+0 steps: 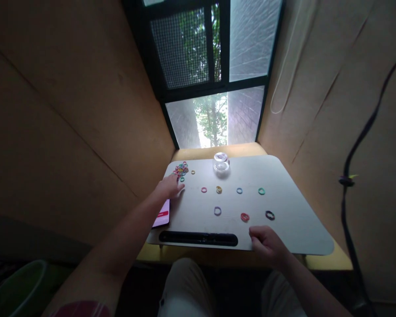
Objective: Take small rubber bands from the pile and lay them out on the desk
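Observation:
My left hand [170, 186] reaches to the pile of coloured bands [181, 169] at the table's back left; its fingertips are at the pile's near edge, too small to tell what they hold. A green band [182, 179] lies beside them. Closed, my right hand [265, 242] rests at the front edge; whatever is inside is hidden. One row has a pink band [203, 190], yellow bands [219, 189], a blue band [239, 190] and a green band [262, 191]. Nearer lie a purple band [217, 211], red bands [244, 217] and black bands [269, 215].
A clear round container [221, 164] stands at the back of the white table [293, 224]. A lit phone [162, 215] lies at the left edge, partly behind my left arm. A black slot [198, 238] runs along the front. A dark cord [345, 193] hangs at right.

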A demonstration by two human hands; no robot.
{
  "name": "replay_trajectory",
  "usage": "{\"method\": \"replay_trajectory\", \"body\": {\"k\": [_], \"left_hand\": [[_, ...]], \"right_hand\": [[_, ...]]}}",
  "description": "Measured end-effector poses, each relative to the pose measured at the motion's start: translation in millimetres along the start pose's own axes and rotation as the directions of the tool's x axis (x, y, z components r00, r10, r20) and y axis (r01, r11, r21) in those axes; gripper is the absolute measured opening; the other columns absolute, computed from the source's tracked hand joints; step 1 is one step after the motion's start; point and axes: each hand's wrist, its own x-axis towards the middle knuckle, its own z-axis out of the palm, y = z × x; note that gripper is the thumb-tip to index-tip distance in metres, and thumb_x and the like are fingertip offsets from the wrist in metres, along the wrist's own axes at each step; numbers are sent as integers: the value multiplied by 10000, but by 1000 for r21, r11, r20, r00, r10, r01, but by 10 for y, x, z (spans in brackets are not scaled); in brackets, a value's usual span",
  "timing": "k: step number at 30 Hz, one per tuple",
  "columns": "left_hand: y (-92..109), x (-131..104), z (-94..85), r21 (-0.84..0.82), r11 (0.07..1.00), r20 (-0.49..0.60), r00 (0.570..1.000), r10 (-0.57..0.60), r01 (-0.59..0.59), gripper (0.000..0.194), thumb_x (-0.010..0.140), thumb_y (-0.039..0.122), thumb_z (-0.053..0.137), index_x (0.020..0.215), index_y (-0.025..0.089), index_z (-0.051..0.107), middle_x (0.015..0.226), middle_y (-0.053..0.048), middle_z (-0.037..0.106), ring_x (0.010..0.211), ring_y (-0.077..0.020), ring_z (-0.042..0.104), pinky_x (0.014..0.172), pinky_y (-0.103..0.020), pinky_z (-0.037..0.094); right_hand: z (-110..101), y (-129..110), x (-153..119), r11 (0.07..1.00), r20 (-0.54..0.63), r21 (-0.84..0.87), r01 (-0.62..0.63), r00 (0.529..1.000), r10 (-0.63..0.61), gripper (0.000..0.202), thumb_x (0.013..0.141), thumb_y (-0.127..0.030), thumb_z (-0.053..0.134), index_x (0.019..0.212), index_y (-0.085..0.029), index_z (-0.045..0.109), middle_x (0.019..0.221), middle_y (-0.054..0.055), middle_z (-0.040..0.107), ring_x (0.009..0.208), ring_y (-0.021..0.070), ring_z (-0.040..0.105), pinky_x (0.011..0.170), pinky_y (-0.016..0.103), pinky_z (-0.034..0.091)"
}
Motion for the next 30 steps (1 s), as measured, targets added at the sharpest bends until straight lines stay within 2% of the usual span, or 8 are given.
{"method": "replay_trajectory", "body": {"k": [6,9,13,17,20,24,27,30], "left_hand": [[-26,-74,-10,-51,997,-122,991,49,-56,423,821,444,512,1125,192,662,1188,-139,653,1063,-283,610,912,-365,464],[-62,-119,-48,-140,987,-186,981,57,-84,340,809,388,545,1048,209,709,1126,-118,685,1012,-274,633,896,-357,474],[-108,-182,-111,-277,958,-283,959,-11,-71,289,794,309,581,1025,208,721,1084,-94,711,988,-253,648,885,-341,481],[-52,-357,-145,-479,877,-328,934,-144,-33,206,815,285,564,930,196,710,927,-75,738,834,-209,681,764,-309,505],[164,-640,-78,-664,739,-325,934,-146,-116,192,814,304,579,935,182,664,873,-58,729,754,-175,683,690,-278,506],[691,-1137,148,-814,505,-310,950,41,-287,327,797,345,627,1079,180,622,848,-43,721,754,-160,676,690,-274,515],[1131,-1423,346,-892,363,-233,962,145,-271,246,783,327,645,971,170,667,855,-52,726,783,-161,675,709,-271,517],[1472,-1520,504,-935,262,-211,968,138,-241,210,776,327,648,900,159,664,775,-36,712,715,-150,659,674,-265,513]], "right_hand": [[10,0,-2,999,12,8,-31,999,31,217,718,-198,416,561,-198,266,538,-42,273,502,90,303,505,253,207],[9,5,1,1000,-2,10,-28,1000,28,222,711,-208,419,559,-198,256,538,-42,263,506,92,295,507,254,200],[19,16,15,1000,-11,16,-27,1000,28,215,699,-209,419,553,-200,261,533,-42,270,505,94,300,508,255,207],[47,43,22,999,-41,21,-26,999,26,207,709,-219,406,547,-201,279,538,-40,294,521,99,322,517,250,222],[65,67,26,999,-44,30,-30,999,31,206,719,-231,407,542,-201,305,534,-43,308,522,101,329,515,244,233],[89,18,42,996,-62,-74,-42,997,37,209,748,-245,456,564,-194,371,542,-46,381,533,99,363,533,237,263],[135,-95,72,993,-48,-105,-44,998,39,141,772,-248,513,661,-189,450,597,-43,464,562,102,414,548,232,296],[216,-192,137,1000,3,-25,-7,1000,7,106,787,-265,560,850,-188,525,623,-52,498,565,105,442,547,229,323]]}}
